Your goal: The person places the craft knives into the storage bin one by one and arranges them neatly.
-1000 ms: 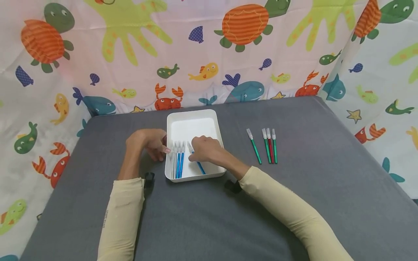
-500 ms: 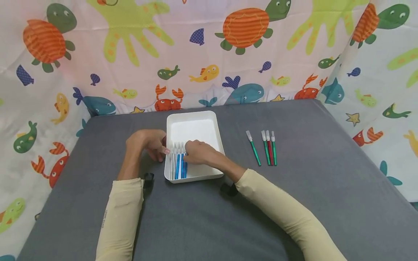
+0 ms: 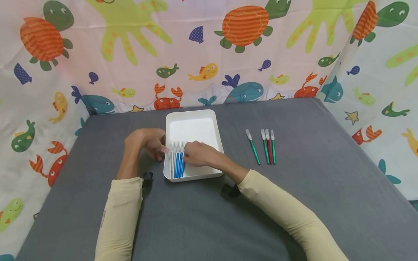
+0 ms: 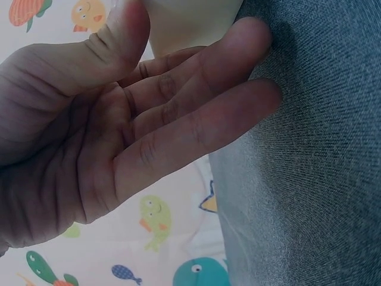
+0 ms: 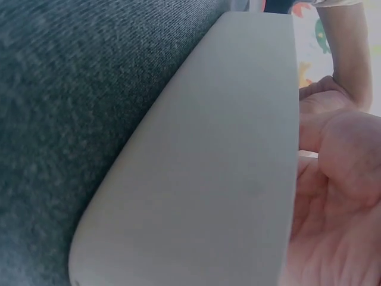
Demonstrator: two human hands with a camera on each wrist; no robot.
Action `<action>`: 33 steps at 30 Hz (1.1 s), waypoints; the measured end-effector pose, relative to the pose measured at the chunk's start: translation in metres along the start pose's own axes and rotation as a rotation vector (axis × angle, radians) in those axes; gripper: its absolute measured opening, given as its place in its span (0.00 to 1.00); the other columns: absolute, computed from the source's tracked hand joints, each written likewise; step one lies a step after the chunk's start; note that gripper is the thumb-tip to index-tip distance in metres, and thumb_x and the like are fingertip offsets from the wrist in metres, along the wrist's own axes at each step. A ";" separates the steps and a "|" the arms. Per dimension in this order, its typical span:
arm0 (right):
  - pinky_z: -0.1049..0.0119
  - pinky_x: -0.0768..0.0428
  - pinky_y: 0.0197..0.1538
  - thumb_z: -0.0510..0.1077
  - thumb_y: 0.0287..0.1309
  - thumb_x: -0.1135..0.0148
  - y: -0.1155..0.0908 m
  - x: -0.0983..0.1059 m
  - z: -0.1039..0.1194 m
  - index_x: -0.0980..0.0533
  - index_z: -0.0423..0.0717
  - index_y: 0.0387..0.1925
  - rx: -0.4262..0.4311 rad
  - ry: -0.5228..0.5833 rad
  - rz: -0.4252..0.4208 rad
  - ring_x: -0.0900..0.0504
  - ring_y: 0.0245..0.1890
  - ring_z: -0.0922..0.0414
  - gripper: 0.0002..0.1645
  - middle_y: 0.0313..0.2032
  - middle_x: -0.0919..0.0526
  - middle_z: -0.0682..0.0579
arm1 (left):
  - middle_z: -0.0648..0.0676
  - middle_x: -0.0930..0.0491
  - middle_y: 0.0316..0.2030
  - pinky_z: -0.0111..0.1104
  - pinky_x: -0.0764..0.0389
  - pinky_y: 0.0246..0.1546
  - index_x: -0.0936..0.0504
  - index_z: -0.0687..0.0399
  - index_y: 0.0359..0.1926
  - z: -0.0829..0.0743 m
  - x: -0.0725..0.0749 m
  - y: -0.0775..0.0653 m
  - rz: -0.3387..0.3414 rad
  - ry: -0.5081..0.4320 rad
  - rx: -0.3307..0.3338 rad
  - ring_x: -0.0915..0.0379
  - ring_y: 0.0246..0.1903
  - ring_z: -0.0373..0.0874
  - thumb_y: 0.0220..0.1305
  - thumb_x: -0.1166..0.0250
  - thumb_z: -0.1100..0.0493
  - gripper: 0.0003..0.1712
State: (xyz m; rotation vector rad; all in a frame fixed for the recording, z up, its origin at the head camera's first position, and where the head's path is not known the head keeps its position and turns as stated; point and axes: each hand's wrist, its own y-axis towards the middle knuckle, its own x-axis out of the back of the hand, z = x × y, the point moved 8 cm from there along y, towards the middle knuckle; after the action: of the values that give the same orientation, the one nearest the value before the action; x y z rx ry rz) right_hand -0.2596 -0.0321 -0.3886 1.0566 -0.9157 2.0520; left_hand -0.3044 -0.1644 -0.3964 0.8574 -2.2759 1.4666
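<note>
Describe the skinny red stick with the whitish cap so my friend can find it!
On the gray cloth-covered table, find the shallow white rectangular tray. To its right lie three slim green sticks with whitish caps, one set apart from the other two. The slim red stick with a whitish cap lies between that close pair, and it's the only red one there.

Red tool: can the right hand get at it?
Probably yes, once the right hand lifts clear of the white tray; nothing covers the red tool, though green tools flank it closely.
</note>
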 end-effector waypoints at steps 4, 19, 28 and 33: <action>0.71 0.41 0.23 0.43 0.75 0.44 -0.006 0.004 0.000 0.23 0.44 0.25 0.019 0.000 -0.016 0.37 0.18 0.61 0.19 0.17 0.36 0.56 | 0.64 0.16 0.50 0.43 0.11 0.54 0.30 0.68 0.64 0.000 0.000 0.000 0.004 0.004 0.003 0.13 0.45 0.50 0.73 0.33 0.54 0.29; 0.71 0.42 0.24 0.43 0.74 0.42 -0.040 0.037 -0.020 0.14 0.38 0.29 0.028 0.015 -0.129 0.40 0.19 0.62 0.19 0.16 0.40 0.58 | 0.64 0.17 0.51 0.44 0.12 0.56 0.31 0.67 0.65 0.003 0.000 0.001 0.011 -0.004 0.015 0.13 0.46 0.50 0.72 0.33 0.53 0.30; 0.69 0.31 0.29 0.45 0.74 0.41 -0.061 0.057 -0.051 0.12 0.39 0.41 -0.067 0.075 -0.177 0.27 0.26 0.58 0.17 0.25 0.20 0.52 | 0.64 0.16 0.50 0.44 0.12 0.56 0.30 0.68 0.65 0.000 0.000 0.000 0.004 0.007 0.000 0.12 0.45 0.50 0.72 0.32 0.53 0.31; 0.67 0.29 0.31 0.45 0.74 0.42 -0.070 0.068 -0.065 0.12 0.38 0.43 -0.101 0.095 -0.206 0.25 0.29 0.57 0.17 0.31 0.15 0.49 | 0.63 0.15 0.49 0.43 0.11 0.55 0.29 0.67 0.64 0.001 0.000 0.001 -0.006 0.015 -0.003 0.11 0.43 0.49 0.72 0.32 0.54 0.29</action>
State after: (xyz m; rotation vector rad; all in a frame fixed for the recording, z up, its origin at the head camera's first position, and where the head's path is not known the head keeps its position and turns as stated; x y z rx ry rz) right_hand -0.2626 0.0743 -0.3385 0.9498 -0.8179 1.8505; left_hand -0.3048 -0.1654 -0.3975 0.8494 -2.2619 1.4622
